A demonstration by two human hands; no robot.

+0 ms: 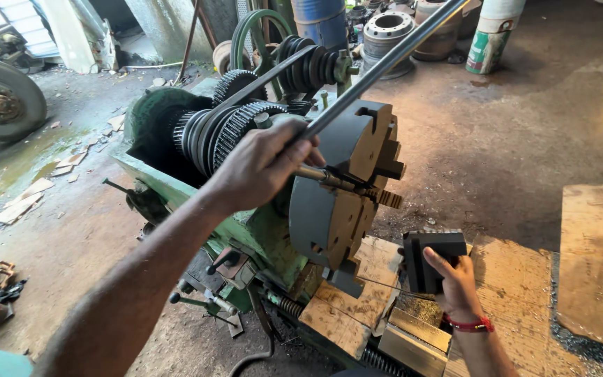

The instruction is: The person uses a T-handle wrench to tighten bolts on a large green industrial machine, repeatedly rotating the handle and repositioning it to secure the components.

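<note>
Gripping the long steel bar (385, 63) near its lower end, the left hand (263, 164) is closed fully around it, fingers wrapped over the top, just in front of the lathe chuck (347, 181). The bar runs up and away from the chuck face toward the far floor, and seems to sleeve over a chuck key (329, 178) seated in the chuck's side, though the joint is partly hidden by the hand. The right hand (455, 279) sits below and to the near side of the chuck, fingers curled around a dark stepped block (430, 258) that looks like a loose chuck jaw, held upright above the wooden boards (357, 300) laid over the lathe bed. Another stepped jaw (385, 199) stands proud of the chuck face. Behind the chuck, the exposed gears (225, 132) and belt pulley (308, 66) sit uncovered on the green headstock (155, 119).

The risk, as I judge it, lies in leverage: a bar this long could slip off the key under load and send the left hand toward the jaw teeth or the open gears. The block is held in one hand only and looks heavy; dropped, it would strike the boards or the bed beneath.
</note>
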